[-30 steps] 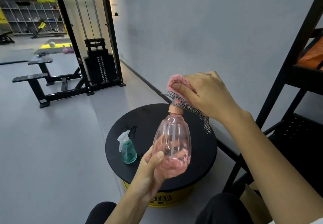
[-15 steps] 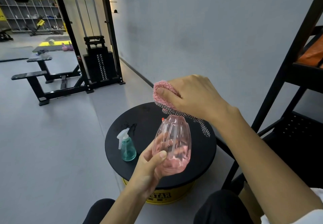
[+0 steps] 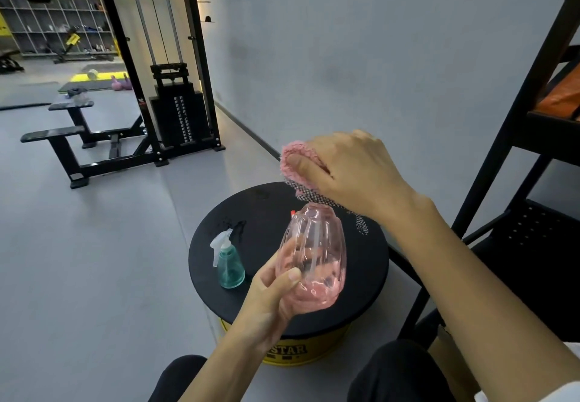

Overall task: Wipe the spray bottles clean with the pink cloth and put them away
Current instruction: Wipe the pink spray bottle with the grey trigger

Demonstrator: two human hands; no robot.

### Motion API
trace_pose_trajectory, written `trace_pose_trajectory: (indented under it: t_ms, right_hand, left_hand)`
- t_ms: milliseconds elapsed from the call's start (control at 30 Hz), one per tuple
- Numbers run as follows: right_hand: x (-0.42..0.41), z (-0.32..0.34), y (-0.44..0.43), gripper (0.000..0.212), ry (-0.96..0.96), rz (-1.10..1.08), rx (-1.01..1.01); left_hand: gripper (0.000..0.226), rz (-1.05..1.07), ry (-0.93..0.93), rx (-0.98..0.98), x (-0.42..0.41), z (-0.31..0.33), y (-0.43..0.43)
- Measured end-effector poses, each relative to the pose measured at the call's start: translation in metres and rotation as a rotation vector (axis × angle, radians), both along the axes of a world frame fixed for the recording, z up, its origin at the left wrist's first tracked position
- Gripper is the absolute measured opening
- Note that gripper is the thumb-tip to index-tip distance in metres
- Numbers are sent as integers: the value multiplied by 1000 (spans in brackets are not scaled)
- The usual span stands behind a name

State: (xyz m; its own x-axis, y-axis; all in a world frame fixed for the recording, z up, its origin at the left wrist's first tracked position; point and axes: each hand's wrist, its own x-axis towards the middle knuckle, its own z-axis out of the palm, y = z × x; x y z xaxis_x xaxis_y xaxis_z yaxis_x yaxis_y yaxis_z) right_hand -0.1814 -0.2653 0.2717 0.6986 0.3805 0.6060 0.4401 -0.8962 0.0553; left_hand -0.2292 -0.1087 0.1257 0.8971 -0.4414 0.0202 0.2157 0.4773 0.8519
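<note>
My left hand [image 3: 270,298] grips the base of a clear pink spray bottle [image 3: 314,254], held upright above the round black stool top [image 3: 260,213]. Over the bottle's head my right hand [image 3: 351,172] clutches the pink cloth [image 3: 293,160], which has a checked underside, and the cloth covers the sprayer so only a red tip shows. A small teal spray bottle [image 3: 229,263] with a white trigger stands on the stool to the left of the pink one.
The stool has a yellow base [image 3: 292,351] and stands by the grey wall. A black metal shelf rack [image 3: 514,119] rises at the right with an orange item on a shelf. A cable weight machine [image 3: 175,113] and benches stand on the floor at the back left.
My right hand with the cloth has come down from beside the bottle's neck onto the sprayer head, which it now covers. The bottle tilted slightly in my left hand.
</note>
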Motion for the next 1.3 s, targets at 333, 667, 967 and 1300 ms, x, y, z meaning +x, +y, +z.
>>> trace_pose_trajectory:
  t_ms: [333,667,967,1300]
  right_hand:
    - [6,-5,-21,49,128,94,626]
    - [0,-35,3,51,412,150,1650]
    - [-22,-44,16,32,-80,0,1115]
    - [-10,-19,-9,55,431,93,1465]
  left_hand:
    - [79,8,-69,-24,-2,-2,2]
    - [79,11,-29,-65,-6,0,-5]
    - [87,-20,-108,-17,-3,13,-6]
    - [91,-25,-66,-89,-4,7,-8]
